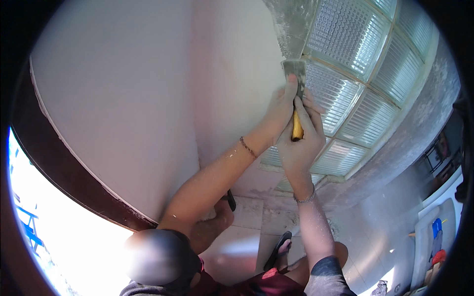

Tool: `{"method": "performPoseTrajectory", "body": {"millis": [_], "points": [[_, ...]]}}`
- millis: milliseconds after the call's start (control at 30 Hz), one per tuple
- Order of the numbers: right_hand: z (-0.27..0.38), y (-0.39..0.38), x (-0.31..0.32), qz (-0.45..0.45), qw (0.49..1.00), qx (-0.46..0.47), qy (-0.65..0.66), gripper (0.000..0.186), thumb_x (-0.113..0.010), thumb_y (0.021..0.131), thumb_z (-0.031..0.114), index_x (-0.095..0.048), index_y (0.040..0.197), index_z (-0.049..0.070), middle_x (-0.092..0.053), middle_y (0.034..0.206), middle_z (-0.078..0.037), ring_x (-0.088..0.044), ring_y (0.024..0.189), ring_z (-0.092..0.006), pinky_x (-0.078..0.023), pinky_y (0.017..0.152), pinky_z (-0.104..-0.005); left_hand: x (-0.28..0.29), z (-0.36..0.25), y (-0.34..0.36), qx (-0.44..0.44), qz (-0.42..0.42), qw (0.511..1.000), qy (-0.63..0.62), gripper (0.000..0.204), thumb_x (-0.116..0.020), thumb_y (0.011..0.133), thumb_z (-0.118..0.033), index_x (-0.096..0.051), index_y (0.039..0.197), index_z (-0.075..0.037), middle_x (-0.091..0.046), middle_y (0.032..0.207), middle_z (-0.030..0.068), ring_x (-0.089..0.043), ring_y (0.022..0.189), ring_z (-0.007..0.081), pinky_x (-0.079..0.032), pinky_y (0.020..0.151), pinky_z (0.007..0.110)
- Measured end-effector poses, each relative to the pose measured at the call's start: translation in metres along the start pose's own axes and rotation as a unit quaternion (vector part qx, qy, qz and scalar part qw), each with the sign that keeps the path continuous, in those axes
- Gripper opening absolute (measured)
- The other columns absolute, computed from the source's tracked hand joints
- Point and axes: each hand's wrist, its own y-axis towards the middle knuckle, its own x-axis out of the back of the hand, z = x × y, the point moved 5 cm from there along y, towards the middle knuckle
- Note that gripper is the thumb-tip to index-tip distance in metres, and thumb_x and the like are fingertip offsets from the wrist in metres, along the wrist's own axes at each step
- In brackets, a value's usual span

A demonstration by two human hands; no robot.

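Both my hands are raised on a scraper with a grey blade [295,66] and a yellow handle [296,129]. My left hand [281,107] has its thumb along the lower part of the blade. My right hand [308,138] wraps the handle from the right, its fingers partly hidden. The blade lies at the rough grey cement strip [285,27] between a smooth white wall [123,84] and a window of ribbed glass blocks [345,34]. The exact contact of the blade's tip is hard to make out. Pale dust covers my hands and forearms.
A bright doorway [64,207] with a dark brown frame [74,175] is at left. Below are grey floor tiles [247,217] and my sandalled foot [280,251]. At far right, blue and red items [437,229] rest on a pale surface. A blurred round shape [153,256] sits at bottom left.
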Motion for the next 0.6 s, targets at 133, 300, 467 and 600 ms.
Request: {"method": "performPoseTrajectory", "body": {"millis": [133, 300, 467, 600], "points": [[0.003, 0.002, 0.0, -0.008, 1.0, 0.017, -0.012, 0.048, -0.065, 0.076, -0.008, -0.069, 0.123, -0.001, -0.067, 0.113, -0.018, -0.07, 0.102, -0.0319, -0.056, 0.088, -0.0375, -0.001, 0.001, -0.001, 0.046, -0.011, 0.999, -0.021, 0.063, -0.032, 0.107, -0.058, -0.057, 0.094, -0.001, -0.072, 0.084, 0.021, -0.071, 0.075, 0.0219, -0.059, 0.069, 0.03], [0.004, 0.01, -0.002, -0.003, 1.0, 0.025, -0.009, 0.044, -0.067, 0.079, -0.007, -0.069, 0.123, -0.001, -0.067, 0.114, -0.017, -0.07, 0.102, -0.0309, -0.056, 0.087, -0.0362, -0.003, -0.01, 0.003, 0.014, 0.007, 0.999, -0.039, 0.062, -0.03, 0.108, -0.058, -0.057, 0.097, -0.003, -0.072, 0.086, 0.0205, -0.07, 0.074, 0.0209, -0.059, 0.071, 0.031], [-0.001, 0.004, 0.009, 0.031, 0.998, 0.055, -0.008, 0.04, -0.066, 0.084, -0.008, -0.069, 0.123, 0.0, -0.066, 0.113, -0.017, -0.07, 0.1, -0.0289, -0.056, 0.086, -0.0349, -0.003, 0.007, -0.006, 0.059, 0.005, 0.998, -0.03, 0.064, -0.026, 0.107, -0.06, -0.056, 0.103, -0.004, -0.073, 0.095, 0.018, -0.069, 0.08, 0.0186, -0.059, 0.076, 0.031], [-0.014, -0.007, 0.028, 0.066, 0.996, 0.06, -0.014, 0.042, -0.065, 0.085, -0.008, -0.068, 0.127, 0.0, -0.065, 0.115, -0.016, -0.069, 0.103, -0.0273, -0.055, 0.087, -0.034, -0.013, 0.033, -0.017, 0.073, 0.016, 0.996, -0.044, 0.067, -0.023, 0.106, -0.063, -0.056, 0.107, -0.005, -0.073, 0.098, 0.015, -0.069, 0.084, 0.0176, -0.06, 0.078, 0.031]]}}
